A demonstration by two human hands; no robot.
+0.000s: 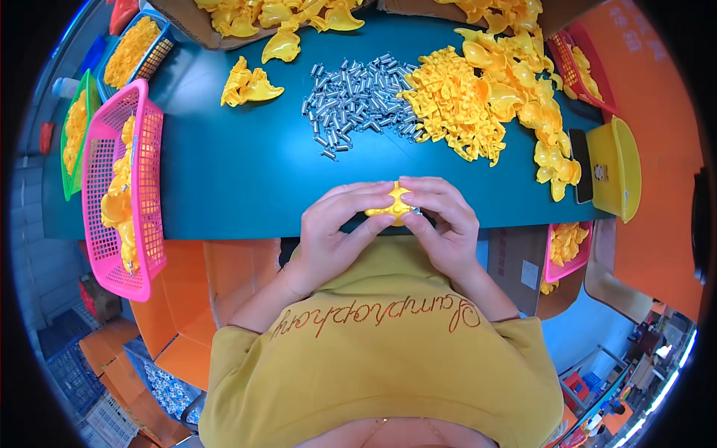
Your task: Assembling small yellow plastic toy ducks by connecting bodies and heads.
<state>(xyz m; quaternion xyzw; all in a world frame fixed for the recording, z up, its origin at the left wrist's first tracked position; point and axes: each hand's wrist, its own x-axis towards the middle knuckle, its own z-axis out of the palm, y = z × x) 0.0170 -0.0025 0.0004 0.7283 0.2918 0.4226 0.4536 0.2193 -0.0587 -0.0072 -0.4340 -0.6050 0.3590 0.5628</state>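
Observation:
At the table's near edge, my left hand (345,216) and my right hand (442,219) close on a small yellow plastic part (394,203) from both sides. A bit of silvery metal shows by the right fingers; it looks like a spring, though the fingers hide most of it. Beyond my hands lies a heap of metal springs (357,97). To its right are a pile of small yellow plastic pieces (455,101) and a spread of larger curved yellow shells (549,123).
A pink basket (148,187) holding yellow parts stands at the left edge, with green (91,93) and blue (166,33) baskets behind. Cardboard boxes of shells line the back. On the right are a yellow bin (624,168), a dark phone-like slab (580,168) and a red basket (564,63).

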